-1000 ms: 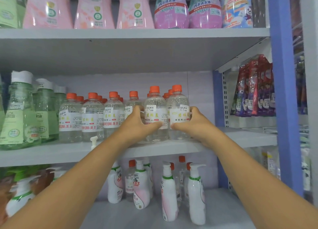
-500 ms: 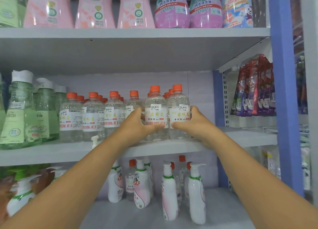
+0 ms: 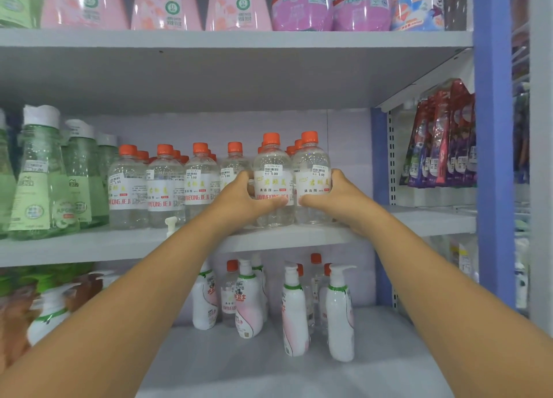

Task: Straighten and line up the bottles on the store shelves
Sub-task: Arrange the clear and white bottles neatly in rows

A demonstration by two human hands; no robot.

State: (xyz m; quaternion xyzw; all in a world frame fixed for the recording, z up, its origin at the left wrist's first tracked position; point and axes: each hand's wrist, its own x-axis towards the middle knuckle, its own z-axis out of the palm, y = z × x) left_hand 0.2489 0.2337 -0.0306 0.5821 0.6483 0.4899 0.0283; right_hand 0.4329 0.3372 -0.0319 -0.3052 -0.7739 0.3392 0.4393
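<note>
Head view: grey store shelving (image 3: 239, 38) with a blue upright (image 3: 493, 158) at right. Middle shelf (image 3: 89, 248) carries a row of clear orange-capped bottles (image 3: 164, 185); green bottles (image 3: 42, 182) stand to their left. Left hand (image 3: 242, 200): grip clasped round the left clear bottle (image 3: 272, 176), thumb across its label. Right hand (image 3: 338, 200): grip clasped round the right clear bottle (image 3: 312, 173). These 2 bottles stand upright, touching, at the row's right end near the shelf's front edge. White pump bottles (image 3: 339, 314) stand on the lower shelf; pink bottles (image 3: 167, 5) on the top.
</note>
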